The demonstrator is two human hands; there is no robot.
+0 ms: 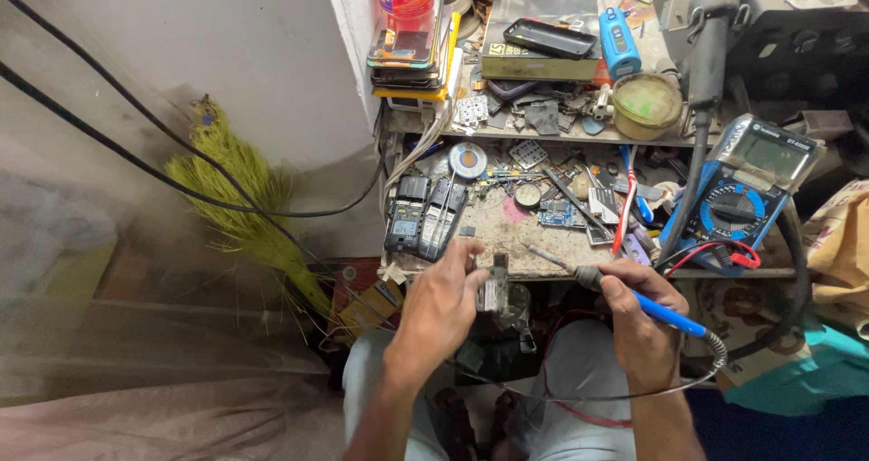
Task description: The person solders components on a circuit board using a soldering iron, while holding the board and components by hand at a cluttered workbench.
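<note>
My left hand (441,305) grips a small grey phone part (494,284) and holds it upright at the front edge of the worn workbench (507,230). A blue-handled soldering iron (634,300) sits in my right hand (641,316), its metal tip (539,254) pointing left toward the part, a little apart from it. The iron's cord loops down past my right wrist over my lap.
Several old handsets (424,215) lie left on the bench, with a solder spool (468,160) and circuit boards (559,213) behind. A blue multimeter (738,198) with red and black leads leans at right. A cluttered shelf (543,126) sits above. A green broom (237,198) leans on the left wall.
</note>
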